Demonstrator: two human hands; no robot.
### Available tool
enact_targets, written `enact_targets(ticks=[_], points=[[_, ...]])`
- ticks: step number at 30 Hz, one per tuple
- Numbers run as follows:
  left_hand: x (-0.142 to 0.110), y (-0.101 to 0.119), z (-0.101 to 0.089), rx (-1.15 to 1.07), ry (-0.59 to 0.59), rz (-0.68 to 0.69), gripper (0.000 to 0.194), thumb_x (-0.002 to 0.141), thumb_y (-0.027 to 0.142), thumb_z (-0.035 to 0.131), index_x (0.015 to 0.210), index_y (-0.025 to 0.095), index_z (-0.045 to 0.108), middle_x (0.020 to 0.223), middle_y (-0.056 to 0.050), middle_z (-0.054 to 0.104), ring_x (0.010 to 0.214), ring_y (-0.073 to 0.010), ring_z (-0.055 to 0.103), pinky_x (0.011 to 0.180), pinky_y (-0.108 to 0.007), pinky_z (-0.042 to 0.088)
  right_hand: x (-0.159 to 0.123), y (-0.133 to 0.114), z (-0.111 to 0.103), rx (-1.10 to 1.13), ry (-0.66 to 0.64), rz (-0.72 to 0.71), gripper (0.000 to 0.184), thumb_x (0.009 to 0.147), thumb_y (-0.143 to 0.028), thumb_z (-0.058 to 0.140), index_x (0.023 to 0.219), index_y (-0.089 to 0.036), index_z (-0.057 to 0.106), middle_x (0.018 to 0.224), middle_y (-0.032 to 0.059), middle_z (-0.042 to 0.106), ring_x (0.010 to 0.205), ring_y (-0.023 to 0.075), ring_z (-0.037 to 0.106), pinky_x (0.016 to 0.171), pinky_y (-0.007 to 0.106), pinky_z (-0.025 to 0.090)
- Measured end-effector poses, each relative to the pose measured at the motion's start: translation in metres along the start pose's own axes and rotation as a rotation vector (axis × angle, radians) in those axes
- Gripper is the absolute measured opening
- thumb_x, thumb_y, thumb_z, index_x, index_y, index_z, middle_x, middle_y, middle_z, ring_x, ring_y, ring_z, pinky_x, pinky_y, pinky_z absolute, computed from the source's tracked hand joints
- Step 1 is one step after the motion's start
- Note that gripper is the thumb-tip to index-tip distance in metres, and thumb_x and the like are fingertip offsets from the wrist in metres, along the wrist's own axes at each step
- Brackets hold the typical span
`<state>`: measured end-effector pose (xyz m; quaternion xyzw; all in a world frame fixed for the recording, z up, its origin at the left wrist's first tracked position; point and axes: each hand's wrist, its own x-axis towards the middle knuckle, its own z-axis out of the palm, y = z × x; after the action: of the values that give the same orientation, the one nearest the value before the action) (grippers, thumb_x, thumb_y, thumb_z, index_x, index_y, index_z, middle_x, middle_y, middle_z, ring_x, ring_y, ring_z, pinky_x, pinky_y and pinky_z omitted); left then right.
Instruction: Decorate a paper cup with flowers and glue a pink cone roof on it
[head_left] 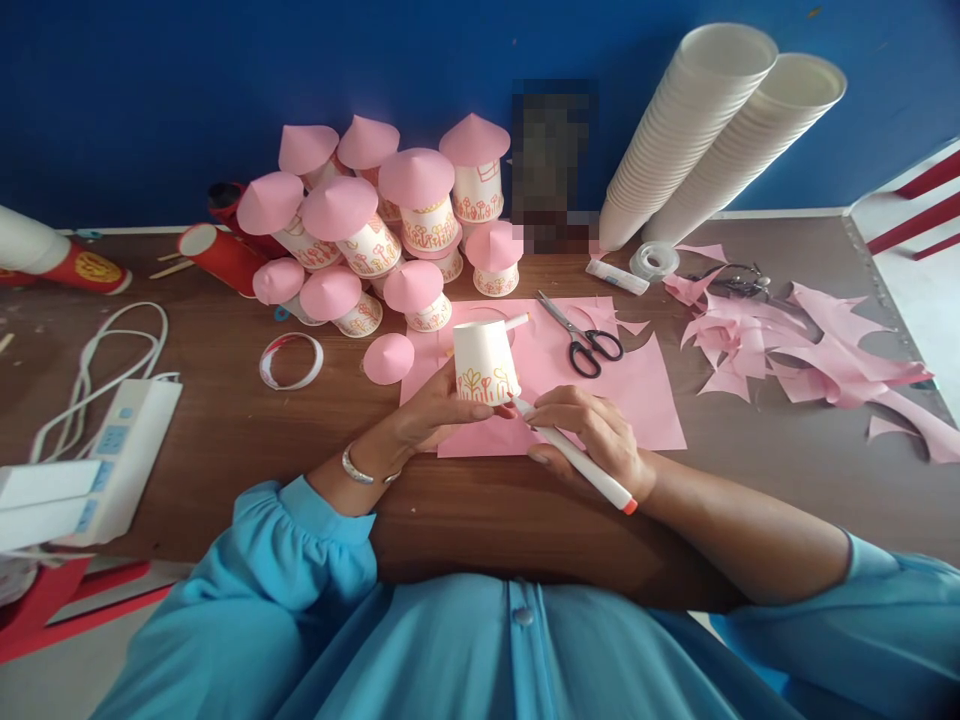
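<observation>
A white paper cup (482,352), upside down with its wide rim low, is held in my left hand (435,412). Orange and yellow flowers are drawn in a band along its rim. My right hand (592,430) grips a white marker (589,468) with an orange-red end, its tip at the cup's lower right edge. Beneath the cup lies a sheet of pink paper (645,400). Black-handled scissors (589,338) rest on that sheet, past my right hand. Another white pen with an orange tip (517,321) shows partly behind the cup.
Cups with pink cone roofs (341,222) crowd the back. Two tall stacks of paper cups (686,130) lean at the blue wall. Pink scraps (739,335) lie right, near a tape roll (654,261). A power strip (139,450) and a tape ring (291,361) are left.
</observation>
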<state>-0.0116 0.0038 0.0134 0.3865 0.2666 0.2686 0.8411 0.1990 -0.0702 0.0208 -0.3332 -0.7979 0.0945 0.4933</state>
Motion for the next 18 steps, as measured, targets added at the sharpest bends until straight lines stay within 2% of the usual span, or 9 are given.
enact_targets(ticks=[18], points=[[0.0003, -0.0029, -0.0024, 0.102, 0.013, -0.011, 0.065, 0.068, 0.024, 0.090, 0.125, 0.019, 0.058, 0.097, -0.004, 0.072, 0.089, -0.0206, 0.069, 0.084, -0.036, 0.055, 0.0035, -0.0008, -0.0011, -0.009, -0.030, -0.015, 0.016, 0.103, -0.029, 0.056, 0.115, -0.018, 0.056, 0.082, 0.0065, 0.069, 0.071, 0.0179, 0.069, 0.060, 0.029, 0.058]])
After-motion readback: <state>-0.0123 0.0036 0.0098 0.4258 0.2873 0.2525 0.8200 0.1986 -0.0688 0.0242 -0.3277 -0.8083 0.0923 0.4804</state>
